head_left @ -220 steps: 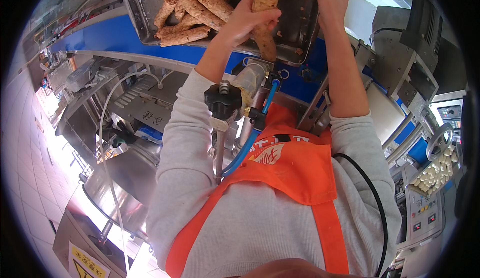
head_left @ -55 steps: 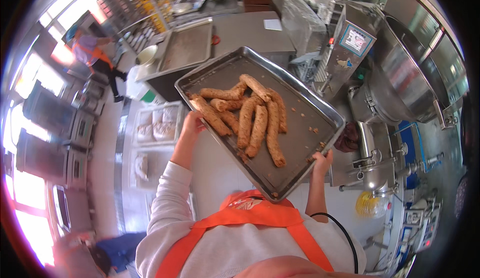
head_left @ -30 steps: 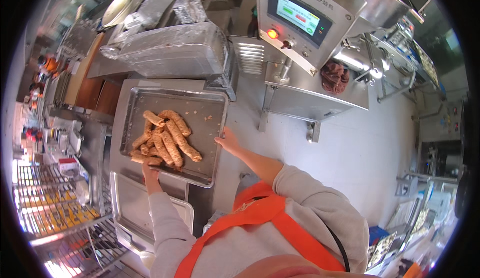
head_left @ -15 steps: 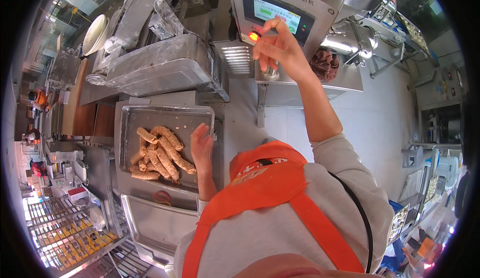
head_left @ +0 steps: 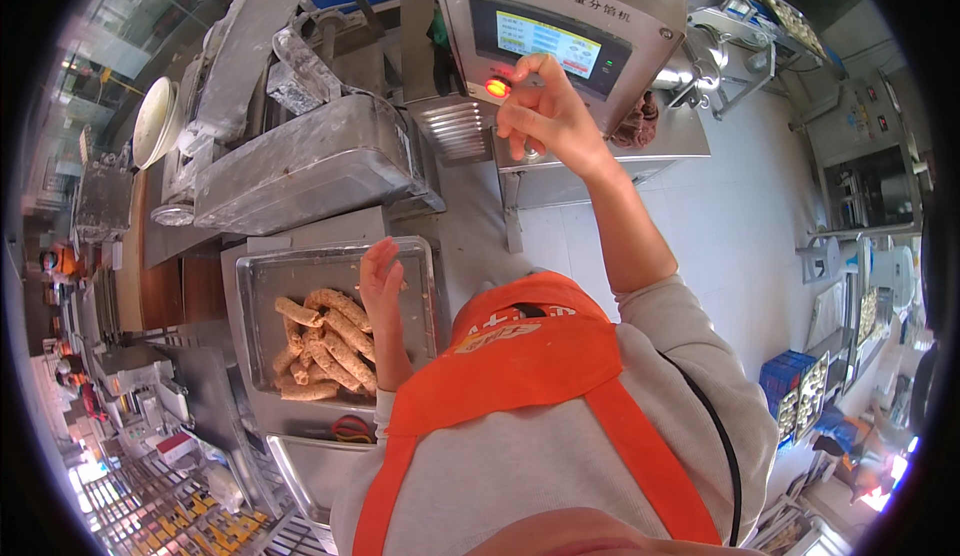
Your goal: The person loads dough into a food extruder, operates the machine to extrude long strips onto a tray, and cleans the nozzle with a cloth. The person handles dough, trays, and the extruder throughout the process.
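Note:
My right hand point(head_left: 548, 116) is raised in front of a steel machine's control panel point(head_left: 640, 16). Its index finger reaches to the lower edge of the lit touchscreen point(head_left: 545, 40), and the other fingers are loosely bent, holding nothing. I cannot tell whether the fingertip touches the screen. Just left of that hand glows a round orange-red button point(head_left: 497, 88). My left hand point(head_left: 381, 281) hovers over the right side of a metal tray point(head_left: 262, 286), fingers raised and apart. Several long, rough, tan rolls point(head_left: 345, 334) lie heaped in the tray, partly hidden behind my left forearm.
A flour-dusted steel machine point(head_left: 310, 161) stands beyond the tray, with pale round bowls point(head_left: 158, 121) at its left. Brown cloth point(head_left: 637, 124) lies beside the control panel. A second metal tray point(head_left: 300, 471) and a red ring-shaped item point(head_left: 350, 428) are nearer me.
The screen has switched to a different page with blue rows. My right hand stays near the panel with its index finger at the screen's lower edge. The whole view has shifted slightly.

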Tool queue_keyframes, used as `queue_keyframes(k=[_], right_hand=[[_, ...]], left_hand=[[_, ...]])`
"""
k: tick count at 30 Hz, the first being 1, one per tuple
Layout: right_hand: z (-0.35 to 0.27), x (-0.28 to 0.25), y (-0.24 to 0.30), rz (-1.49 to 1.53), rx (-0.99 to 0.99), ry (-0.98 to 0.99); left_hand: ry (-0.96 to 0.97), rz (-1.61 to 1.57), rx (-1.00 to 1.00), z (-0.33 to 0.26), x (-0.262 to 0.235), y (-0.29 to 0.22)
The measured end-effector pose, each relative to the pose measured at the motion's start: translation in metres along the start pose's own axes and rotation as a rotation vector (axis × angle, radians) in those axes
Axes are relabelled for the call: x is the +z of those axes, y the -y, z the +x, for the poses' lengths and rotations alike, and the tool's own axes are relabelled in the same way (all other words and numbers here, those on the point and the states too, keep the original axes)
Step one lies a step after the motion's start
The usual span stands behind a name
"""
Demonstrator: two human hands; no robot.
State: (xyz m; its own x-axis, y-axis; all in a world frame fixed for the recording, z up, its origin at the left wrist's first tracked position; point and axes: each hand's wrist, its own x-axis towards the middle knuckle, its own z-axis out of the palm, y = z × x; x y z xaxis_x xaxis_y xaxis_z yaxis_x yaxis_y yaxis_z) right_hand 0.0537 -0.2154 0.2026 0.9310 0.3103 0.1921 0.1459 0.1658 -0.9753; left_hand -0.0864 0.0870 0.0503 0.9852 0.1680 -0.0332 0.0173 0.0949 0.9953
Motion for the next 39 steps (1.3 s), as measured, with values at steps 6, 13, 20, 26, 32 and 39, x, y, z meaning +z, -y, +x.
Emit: queue_keyframes(k=[6,13,20,26,32,39], right_hand=[[-0.011,0.008,0.002,0.000,0.066,0.068],[-0.019,0.007,0.004,-0.003,0.088,0.089],[-0.052,0.006,-0.011,-0.090,0.133,0.275],[-0.117,-0.042,-0.042,-0.202,0.070,0.316],[-0.211,-0.160,-0.048,-0.179,0.144,0.138],[-0.345,-0.347,-0.042,-0.073,0.299,-0.133]], left_hand=[[0.041,-0.004,-0.023,0.012,0.002,-0.005],[0.122,-0.021,-0.005,0.021,0.012,0.001],[0.348,0.015,-0.116,0.029,0.038,0.010],[0.710,0.117,-0.282,0.022,0.119,0.028],[1.085,0.395,-0.320,-0.009,0.264,0.063],[1.258,0.392,-0.433,-0.076,0.500,0.107]])
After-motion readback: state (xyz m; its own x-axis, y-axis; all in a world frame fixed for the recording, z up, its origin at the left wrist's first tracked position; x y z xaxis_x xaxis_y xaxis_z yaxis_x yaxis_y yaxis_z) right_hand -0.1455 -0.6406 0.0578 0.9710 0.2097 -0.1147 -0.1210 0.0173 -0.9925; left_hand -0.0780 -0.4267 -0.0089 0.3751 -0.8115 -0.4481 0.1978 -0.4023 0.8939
